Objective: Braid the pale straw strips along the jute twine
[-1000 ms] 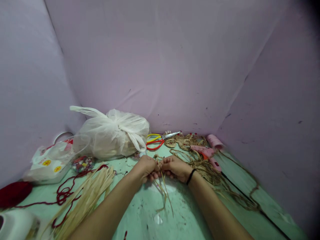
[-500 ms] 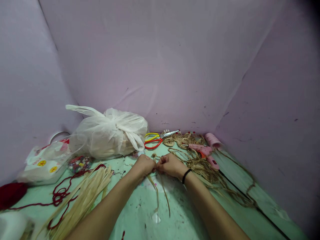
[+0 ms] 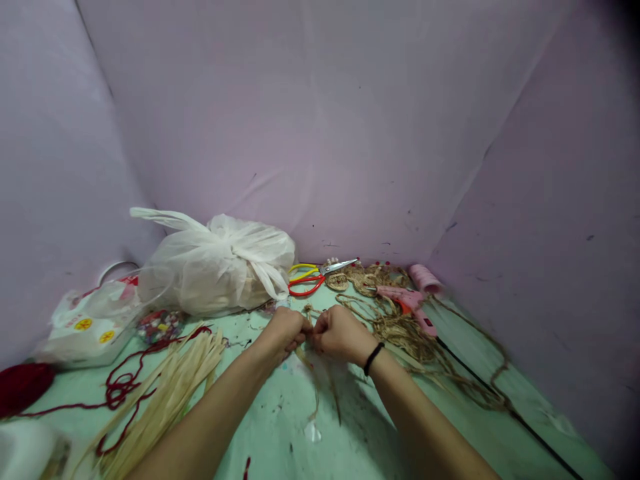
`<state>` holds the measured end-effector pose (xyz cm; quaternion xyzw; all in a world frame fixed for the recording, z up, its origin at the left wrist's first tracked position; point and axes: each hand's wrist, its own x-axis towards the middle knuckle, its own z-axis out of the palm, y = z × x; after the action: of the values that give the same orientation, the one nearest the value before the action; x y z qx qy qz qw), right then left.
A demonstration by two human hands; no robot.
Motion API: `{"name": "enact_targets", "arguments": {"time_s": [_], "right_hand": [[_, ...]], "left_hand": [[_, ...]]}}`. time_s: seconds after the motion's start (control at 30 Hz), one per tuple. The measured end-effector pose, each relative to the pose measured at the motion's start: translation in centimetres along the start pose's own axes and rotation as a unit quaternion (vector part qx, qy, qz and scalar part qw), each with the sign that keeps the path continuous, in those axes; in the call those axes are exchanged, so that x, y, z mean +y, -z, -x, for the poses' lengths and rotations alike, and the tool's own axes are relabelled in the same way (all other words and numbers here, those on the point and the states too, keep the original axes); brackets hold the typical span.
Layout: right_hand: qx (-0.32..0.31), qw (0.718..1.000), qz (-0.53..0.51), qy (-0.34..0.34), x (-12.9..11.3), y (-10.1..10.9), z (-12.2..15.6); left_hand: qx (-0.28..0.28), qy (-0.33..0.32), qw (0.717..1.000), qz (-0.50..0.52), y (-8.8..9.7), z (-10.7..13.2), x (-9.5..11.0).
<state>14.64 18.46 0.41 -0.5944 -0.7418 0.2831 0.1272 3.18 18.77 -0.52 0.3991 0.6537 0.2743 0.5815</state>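
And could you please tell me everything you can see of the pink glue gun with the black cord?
The pink glue gun looks plastic, with an orange-red trigger and a metallic-looking nozzle. It lies unheld on its side, nozzle pointing left, handle angled toward the near right. Its black cord leaves the handle's end. Tangled brown twine lies against it.

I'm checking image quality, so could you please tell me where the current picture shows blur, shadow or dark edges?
Head view: the hanging strands look blurred, as does the white object at lower left; a soft shadow falls on the table below the right hand; the top right corner goes black.
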Motion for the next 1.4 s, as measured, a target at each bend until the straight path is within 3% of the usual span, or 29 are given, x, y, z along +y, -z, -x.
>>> {"name": "enact_targets", "arguments": {"time_s": [0.2,0.3,0.37,0.47,0.57,0.8,1.07,1.27,1.4], "right_hand": [[-0.121,0.983,-0.137,-0.031,0.5,0.5,0.1],[-0.007,0.967,-0.233,-0.105,1.0,0.9,-0.4],[0.05,0.936,-0.311,-0.154,1.1,0.9,-0.8],[-0.01,0.893,-0.413,-0.18,0.7,0.4,-0.9],[-0.075,0.873,-0.45,-0.173,0.1,-0.4,-0.8],[-0.067,0.871,-0.457,-0.169,0.6,-1.2,-1.2],[-0.053,0.897,-0.413,-0.147,1.5,-1.7,-1.7],[-0.071,0.879,-0.448,-0.146,1.3,-1.4,-1.5],[-0.048,0.899,-0.41,-0.147,1.3,-1.6,-1.5]], "left_hand": [[-0.022,-0.066,0.998,-0.004,0.5,-0.2,-0.4],[-0.038,-0.045,0.998,-0.016,0.9,-0.5,-0.6],[-0.049,-0.039,0.998,-0.022,1.1,-0.6,-0.6],[-0.063,-0.039,0.997,-0.02,1.3,-0.6,-0.6],[-0.069,-0.044,0.996,-0.02,1.2,-0.3,-0.4],[-0.07,-0.062,0.995,-0.044,1.2,-0.2,-0.4],[-0.024,-0.08,0.993,-0.078,1.0,0.4,0.3],[0.001,-0.165,0.97,-0.18,1.1,-0.9,-0.5],[0.003,-0.187,0.959,-0.214,1.2,-1.5,-1.0]]}}
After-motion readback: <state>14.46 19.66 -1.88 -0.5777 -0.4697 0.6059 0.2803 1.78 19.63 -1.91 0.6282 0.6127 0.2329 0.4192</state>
